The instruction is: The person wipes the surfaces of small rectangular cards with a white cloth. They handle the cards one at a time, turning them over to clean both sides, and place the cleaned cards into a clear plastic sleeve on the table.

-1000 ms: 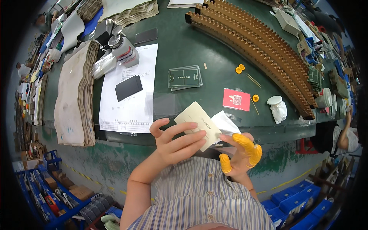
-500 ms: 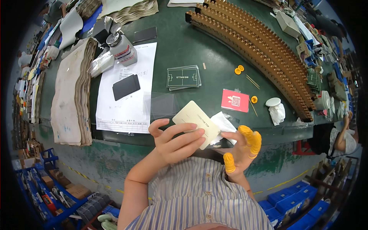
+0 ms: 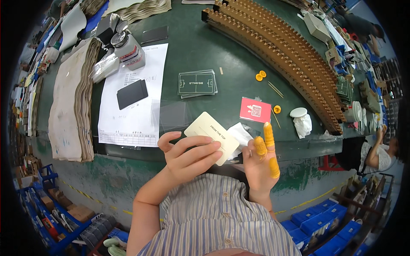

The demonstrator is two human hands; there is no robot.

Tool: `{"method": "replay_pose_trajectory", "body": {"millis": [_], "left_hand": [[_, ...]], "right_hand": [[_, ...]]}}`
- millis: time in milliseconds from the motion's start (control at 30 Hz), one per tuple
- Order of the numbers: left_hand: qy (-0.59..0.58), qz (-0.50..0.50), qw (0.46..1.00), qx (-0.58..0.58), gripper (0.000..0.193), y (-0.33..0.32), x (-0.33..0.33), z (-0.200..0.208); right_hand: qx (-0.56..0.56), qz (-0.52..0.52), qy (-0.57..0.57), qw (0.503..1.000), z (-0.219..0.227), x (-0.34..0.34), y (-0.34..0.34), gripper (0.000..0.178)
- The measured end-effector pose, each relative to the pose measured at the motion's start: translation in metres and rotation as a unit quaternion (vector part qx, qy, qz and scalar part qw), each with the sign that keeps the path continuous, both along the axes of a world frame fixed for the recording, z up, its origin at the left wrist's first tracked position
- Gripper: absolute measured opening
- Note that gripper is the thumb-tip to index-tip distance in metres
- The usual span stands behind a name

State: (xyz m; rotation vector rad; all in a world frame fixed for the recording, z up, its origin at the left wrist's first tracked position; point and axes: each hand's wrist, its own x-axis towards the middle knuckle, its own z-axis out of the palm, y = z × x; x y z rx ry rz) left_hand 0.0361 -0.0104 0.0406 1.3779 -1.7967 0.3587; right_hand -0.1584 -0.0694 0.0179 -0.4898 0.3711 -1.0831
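Observation:
A cream card (image 3: pixel 213 135) with rounded corners and dark print is tilted in my left hand (image 3: pixel 188 155), whose fingers lie across its lower left face while the thumb is hidden. Just right of the card, my right hand (image 3: pixel 261 170) is raised with its fingers apart and nothing in them. Yellow finger cots cover several of its fingertips. Behind the card and that hand, a crumpled white cloth (image 3: pixel 240 134) rests at the table's near edge. A red card (image 3: pixel 255 109) with a square code lies just beyond.
Green cards (image 3: pixel 196 83) are stacked mid-table. To the left, a metal-topped bottle (image 3: pixel 129 52) and black cards (image 3: pixel 132 93) sit on a printed sheet (image 3: pixel 128 128). Long slotted wooden racks (image 3: pixel 273 55) curve along the right, near loose finger cots (image 3: pixel 259 77) and sticks (image 3: pixel 276 89).
My right hand has turned, its fingers now pointing more upward and its fingertip drawn away from the card's corner. The left hand keeps its hold. The whole view has shifted slightly.

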Motion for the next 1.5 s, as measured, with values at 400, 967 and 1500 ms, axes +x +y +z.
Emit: {"method": "replay_pose_trajectory", "body": {"millis": [400, 967, 1500], "left_hand": [[-0.034, -0.003, 0.999, -0.022, 0.015, 0.003, 0.000, 0.000], [-0.004, -0.012, 0.999, -0.044, 0.025, 0.003, -0.015, -0.022], [0.754, -0.036, 0.610, 0.240, 0.017, 0.028, -0.018, -0.021]], "right_hand": [[-0.413, -0.102, 0.370, 0.826, -0.002, 0.000, 0.010, 0.082], [-0.149, 0.032, 0.245, 0.958, 0.020, 0.023, -0.015, 0.103], [-0.423, -0.118, 0.589, 0.679, 0.014, 0.009, -0.017, 0.042]]}}
